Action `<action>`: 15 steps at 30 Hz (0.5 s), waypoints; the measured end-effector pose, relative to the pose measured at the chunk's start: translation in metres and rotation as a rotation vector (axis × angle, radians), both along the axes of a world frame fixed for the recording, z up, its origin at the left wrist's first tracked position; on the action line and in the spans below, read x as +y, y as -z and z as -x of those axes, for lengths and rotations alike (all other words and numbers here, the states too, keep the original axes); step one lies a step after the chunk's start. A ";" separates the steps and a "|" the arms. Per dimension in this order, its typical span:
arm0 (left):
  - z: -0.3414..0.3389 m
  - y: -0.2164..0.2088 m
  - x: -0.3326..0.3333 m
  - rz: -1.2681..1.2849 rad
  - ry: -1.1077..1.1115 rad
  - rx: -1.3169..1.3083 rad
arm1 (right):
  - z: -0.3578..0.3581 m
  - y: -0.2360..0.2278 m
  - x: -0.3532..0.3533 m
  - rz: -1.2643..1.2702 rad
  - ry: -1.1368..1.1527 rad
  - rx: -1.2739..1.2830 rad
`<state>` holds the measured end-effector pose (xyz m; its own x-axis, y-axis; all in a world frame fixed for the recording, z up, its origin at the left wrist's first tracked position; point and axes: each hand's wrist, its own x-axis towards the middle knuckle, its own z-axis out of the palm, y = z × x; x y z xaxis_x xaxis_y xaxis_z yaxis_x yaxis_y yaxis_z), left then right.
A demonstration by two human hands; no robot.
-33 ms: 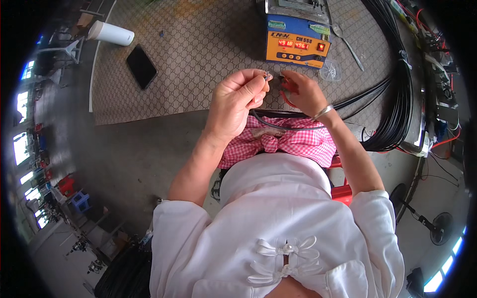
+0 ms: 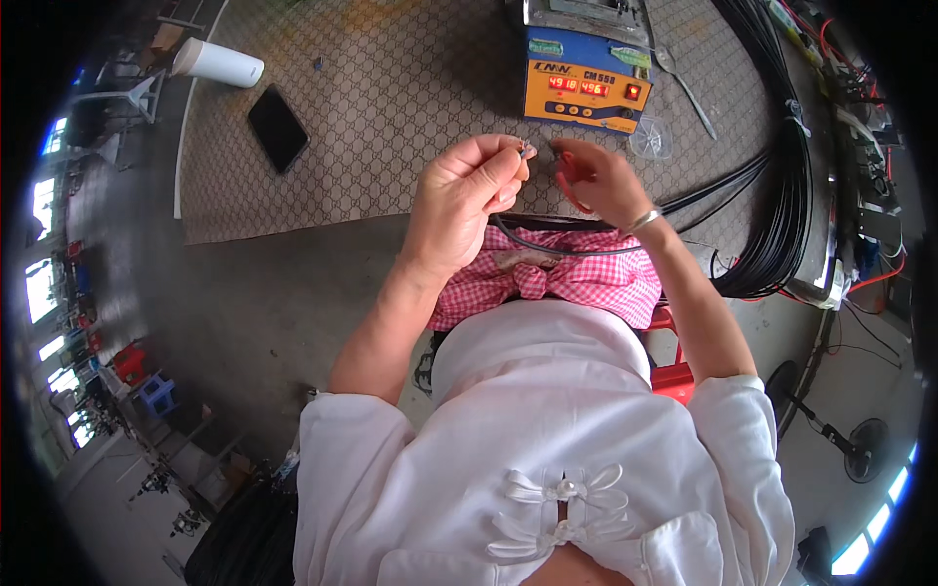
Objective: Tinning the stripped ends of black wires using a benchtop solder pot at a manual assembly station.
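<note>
My left hand (image 2: pixel 464 195) is closed in a pinch on the end of a black cable (image 2: pixel 562 253). Thin bare wire ends poke out between its thumb and forefinger. From there the cable curves below both hands toward the right. My right hand (image 2: pixel 608 184) is wrapped round a small hand tool with red handles (image 2: pixel 571 192), likely pliers or cutters. Its dark tip points toward the wire ends, a short gap apart from them. The palm hides most of the tool.
Beyond my hands stands a blue and orange power unit (image 2: pixel 583 96) with a lit red display. Near it lie a clear plastic dish (image 2: pixel 651 139) and a spoon (image 2: pixel 686 90). A thick black cable bundle (image 2: pixel 796 195) hangs at the right. Left are a phone (image 2: pixel 278 129) and a white tumbler (image 2: pixel 219 64).
My right hand has drawn slightly to the right with the red-handled tool, away from the wire ends. My left hand stays nearly still.
</note>
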<state>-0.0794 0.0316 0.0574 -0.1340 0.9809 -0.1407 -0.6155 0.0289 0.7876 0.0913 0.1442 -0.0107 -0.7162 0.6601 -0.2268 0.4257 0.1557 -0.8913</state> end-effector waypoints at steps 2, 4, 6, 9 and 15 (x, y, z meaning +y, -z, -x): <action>0.001 0.001 -0.002 0.006 0.003 0.021 | -0.004 -0.020 -0.005 0.363 0.098 0.250; 0.002 0.002 -0.001 0.000 0.011 0.030 | -0.007 -0.040 -0.006 0.412 0.060 0.260; 0.003 0.001 -0.001 0.020 0.029 0.077 | -0.009 -0.061 -0.006 0.383 -0.017 0.298; 0.002 -0.001 -0.002 0.047 0.057 0.148 | -0.011 -0.066 -0.003 0.429 -0.145 0.333; 0.000 -0.003 0.000 0.073 0.061 0.199 | -0.007 -0.075 -0.004 0.461 -0.192 0.282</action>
